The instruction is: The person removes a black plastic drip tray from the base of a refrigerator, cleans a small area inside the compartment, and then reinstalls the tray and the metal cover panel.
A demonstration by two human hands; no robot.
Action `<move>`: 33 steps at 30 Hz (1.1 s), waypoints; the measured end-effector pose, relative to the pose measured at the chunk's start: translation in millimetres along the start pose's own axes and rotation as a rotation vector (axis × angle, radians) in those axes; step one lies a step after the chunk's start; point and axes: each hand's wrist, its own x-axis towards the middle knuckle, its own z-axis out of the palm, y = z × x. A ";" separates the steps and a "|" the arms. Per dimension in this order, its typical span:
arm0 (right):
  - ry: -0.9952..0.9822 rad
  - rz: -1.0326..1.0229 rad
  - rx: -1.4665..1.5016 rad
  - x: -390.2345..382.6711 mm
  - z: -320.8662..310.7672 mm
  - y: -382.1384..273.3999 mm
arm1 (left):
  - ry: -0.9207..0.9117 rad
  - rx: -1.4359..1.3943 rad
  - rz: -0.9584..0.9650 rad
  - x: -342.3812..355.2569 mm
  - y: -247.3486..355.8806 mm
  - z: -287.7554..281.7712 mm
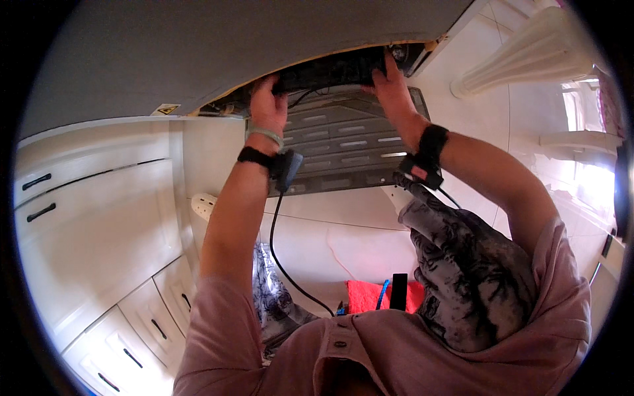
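Long black panel (333, 69) at upper centre of frame, long axis running left-right under grey appliance (218, 46). Left hand (267, 105) grips its left end, right hand (389, 86) its right end, both curled closed. Slatted grey grille (343, 148) just below.

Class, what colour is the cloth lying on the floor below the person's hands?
Bright red-pink cloth, seen best in the head view.

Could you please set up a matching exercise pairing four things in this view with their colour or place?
Things:
1. left hand
2. red cloth
3. cupboard handles
4. slotted panel

Descriptions:
A. black bars on white doors
B. grey, hanging below the dark opening
C. reaching up into the opening, wrist banded
D. on the floor, low in view

Pairs: 1-C, 2-D, 3-A, 4-B
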 end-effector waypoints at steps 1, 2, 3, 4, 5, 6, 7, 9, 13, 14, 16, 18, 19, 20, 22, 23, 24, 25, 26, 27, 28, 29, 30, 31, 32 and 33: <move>-0.003 0.028 -0.022 -6.6 2.1 -7.2 | -0.050 0.106 0.059 -2.4 -4.2 -7.5; -0.007 0.055 -0.045 -12.8 4.6 -14.3 | -0.099 0.213 0.118 -5.4 -7.3 -16.2; -0.012 0.084 -0.068 -17.5 6.6 -20.4 | -0.083 0.189 0.109 -4.8 -8.1 -23.0; 0.003 0.096 -0.069 -21.7 6.9 -22.6 | -0.067 0.163 0.088 -11.4 -10.2 -23.6; 0.025 0.108 -0.073 -22.6 -1.6 -22.5 | 0.008 0.006 -0.005 -24.1 -5.0 2.3; 0.044 0.115 -0.079 -25.9 -10.1 -24.4 | 0.082 -0.154 -0.094 -36.0 -2.2 17.7; -0.062 0.084 0.020 -31.6 -12.7 -26.7 | 0.075 -0.135 -0.096 -40.2 -2.3 14.4; -0.053 0.092 0.061 -39.3 -11.7 -28.9 | 0.064 -0.097 -0.099 -49.7 -3.2 6.6; -0.146 0.150 -0.031 -60.6 -14.0 -42.8 | 0.032 -0.169 -0.102 -81.1 -12.0 -11.0; -0.201 0.063 -0.130 -60.5 -21.3 -35.5 | 0.022 -0.109 -0.075 -87.5 -16.6 -22.0; -0.286 -0.002 -0.222 -61.7 -24.9 -23.2 | 0.054 -0.076 -0.045 -102.2 -18.9 -37.3; -0.306 0.156 -0.108 -74.6 -20.5 -29.9 | 0.136 -0.132 -0.037 -124.2 -20.8 -44.8; -0.305 0.287 0.001 -83.5 -11.1 -38.1 | 0.130 0.041 0.055 -139.5 -20.4 -51.5; -0.345 0.304 -0.005 -87.3 -6.7 -38.9 | 0.130 0.212 0.145 -153.6 -20.0 -54.8; -0.423 0.337 -0.019 -91.5 -5.0 -45.6 | 0.038 0.784 0.541 -182.6 -16.7 -64.0; -0.502 0.332 -0.024 -93.4 -4.3 -49.2 | 0.089 1.194 0.889 -197.9 -14.2 -69.5; -0.525 0.370 -0.089 -94.8 -2.4 -52.5 | 0.102 1.025 0.771 -208.3 -11.8 -71.7; -0.549 0.403 -0.153 -95.8 -1.3 -55.3 | 0.113 0.855 0.662 -219.2 -8.9 -67.4; -0.560 0.440 -0.226 -95.4 -4.4 -53.5 | 0.112 1.018 0.706 -231.7 -6.8 -68.1; -0.582 0.465 -0.229 -94.1 -6.3 -49.6 | 0.119 1.179 0.754 -244.7 -4.3 -69.2; -0.640 0.481 -0.235 -96.8 0.0 -55.6 | 0.172 0.641 0.547 -250.2 -1.2 -70.3; -0.695 0.498 -0.241 -99.9 5.4 -61.7 | 0.201 0.102 0.337 -253.2 1.1 -69.5; -0.748 0.515 -0.247 -102.7 10.5 -67.7 | 0.206 -0.434 0.119 -257.8 3.6 -70.0; -0.780 0.523 -0.267 -105.3 13.5 -74.0 | 0.208 -0.447 0.127 -263.5 5.2 -71.6; -0.812 0.532 -0.287 -107.7 16.4 -80.5 | 0.210 -0.460 0.134 -269.4 6.8 -73.7; -0.842 0.540 -0.306 -110.4 18.6 -87.1 | 0.210 -0.472 0.141 -275.0 8.0 -75.2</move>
